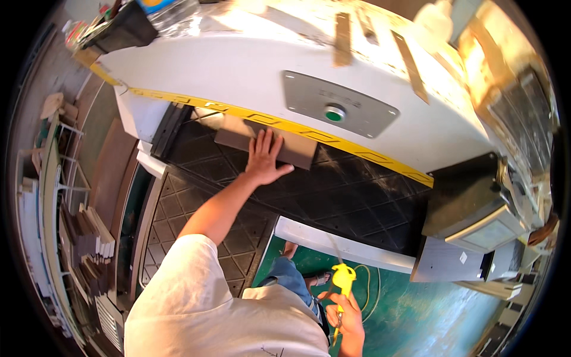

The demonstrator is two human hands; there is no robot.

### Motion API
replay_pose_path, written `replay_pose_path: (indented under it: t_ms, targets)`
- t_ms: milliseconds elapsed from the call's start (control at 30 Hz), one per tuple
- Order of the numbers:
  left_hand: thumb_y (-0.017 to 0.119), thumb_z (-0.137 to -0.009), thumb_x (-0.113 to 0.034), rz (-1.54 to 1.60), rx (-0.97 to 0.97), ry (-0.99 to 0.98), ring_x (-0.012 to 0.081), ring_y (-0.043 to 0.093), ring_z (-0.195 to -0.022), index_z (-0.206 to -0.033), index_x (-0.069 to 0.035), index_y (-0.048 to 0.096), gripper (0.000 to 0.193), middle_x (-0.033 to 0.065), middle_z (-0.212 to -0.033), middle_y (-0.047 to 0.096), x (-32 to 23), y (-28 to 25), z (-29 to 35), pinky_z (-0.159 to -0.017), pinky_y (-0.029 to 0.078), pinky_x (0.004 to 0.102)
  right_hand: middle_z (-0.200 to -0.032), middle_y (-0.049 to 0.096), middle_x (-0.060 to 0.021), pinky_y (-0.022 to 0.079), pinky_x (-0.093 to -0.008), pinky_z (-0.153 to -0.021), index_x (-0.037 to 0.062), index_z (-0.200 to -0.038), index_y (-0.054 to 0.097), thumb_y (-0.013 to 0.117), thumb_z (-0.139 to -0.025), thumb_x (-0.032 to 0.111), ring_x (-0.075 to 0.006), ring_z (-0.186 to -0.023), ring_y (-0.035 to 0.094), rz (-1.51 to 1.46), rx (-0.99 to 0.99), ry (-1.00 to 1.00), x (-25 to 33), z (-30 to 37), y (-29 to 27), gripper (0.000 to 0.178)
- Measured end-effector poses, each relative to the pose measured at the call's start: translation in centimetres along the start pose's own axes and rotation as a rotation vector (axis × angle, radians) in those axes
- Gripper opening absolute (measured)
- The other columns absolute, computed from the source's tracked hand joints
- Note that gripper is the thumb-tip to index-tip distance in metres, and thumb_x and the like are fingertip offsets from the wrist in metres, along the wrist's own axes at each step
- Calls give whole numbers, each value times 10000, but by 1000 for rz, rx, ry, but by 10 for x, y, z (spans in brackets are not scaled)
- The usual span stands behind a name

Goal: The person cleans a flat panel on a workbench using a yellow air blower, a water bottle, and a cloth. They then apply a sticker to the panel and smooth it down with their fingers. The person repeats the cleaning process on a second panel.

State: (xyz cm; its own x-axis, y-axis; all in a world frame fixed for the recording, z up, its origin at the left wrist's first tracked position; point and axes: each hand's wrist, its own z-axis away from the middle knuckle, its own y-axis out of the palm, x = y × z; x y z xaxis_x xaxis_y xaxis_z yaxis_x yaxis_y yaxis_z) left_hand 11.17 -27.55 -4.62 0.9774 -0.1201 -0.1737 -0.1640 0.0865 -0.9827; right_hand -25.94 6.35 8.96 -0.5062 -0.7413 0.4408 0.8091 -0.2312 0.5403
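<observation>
My left hand [264, 159] lies flat with fingers spread on a brown board [297, 150]. The far part of that board goes under the yellow-striped edge of a white machine housing [220, 65]. Beneath the board is a black bed [285, 184] marked with a diamond grid. Close to my body, above the green floor, my right hand [348, 316] is wrapped around a yellow air blow gun [343, 279]. Its thin nozzle points away from me toward the machine. My right fingers partly hide the handle.
A grey plate with a green push button [335, 113] is on the housing. To the right stands a dark boxy monitor [476, 202]. A pale hose [376, 291] loops over the floor. Stacked boards [95, 238] fill a rack at left; wood strips [343, 38] lie on top.
</observation>
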Motion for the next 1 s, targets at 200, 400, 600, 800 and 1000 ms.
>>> replay_pose_path:
  t_ms: [200,400,600,800,1000]
  targets:
    - [730,-866,-605,90,-46,46,473,148,-1606,-1665,-81,288,1053,272,-1731,171,-58,9,137,-1247,188,663,-905,618,-51,348,-233,-387,86,-1441,461,482,-1143,259,-59,-454,424,547,-103,-83,52,-41,58,345]
    - [781,-795,-233,239,35,83,413,325,-1525,-1588,-131,451,865,225,-1699,287,-108,-6,246,-1128,344,599,-859,651,-86,539,-374,-743,66,-1460,531,527,-1104,325,-190,-768,660,1115,-348,-291,89,-82,78,441]
    - [771,-781,-169,274,38,96,389,309,-1533,-1564,-155,487,833,194,-1694,305,-103,17,256,-1180,288,632,-1110,718,-260,533,-517,-926,82,-1468,506,573,-1067,385,-458,-1076,693,1354,-171,-148,59,-85,164,507]
    - [861,-741,-193,226,121,151,421,118,-1624,-1616,-163,416,982,219,-1742,175,-90,1,238,-1268,153,673,-1132,700,-337,538,-567,-912,88,-1455,514,576,-1061,439,-538,-1103,659,1420,-201,-211,49,-79,177,532]
    - [824,-769,-157,194,49,157,451,149,-1613,-1653,-168,358,999,248,-1735,178,-93,10,241,-1263,156,681,-936,725,-177,559,-466,-829,86,-1490,506,549,-1085,356,-348,-897,739,1400,-487,-322,70,-67,104,488]
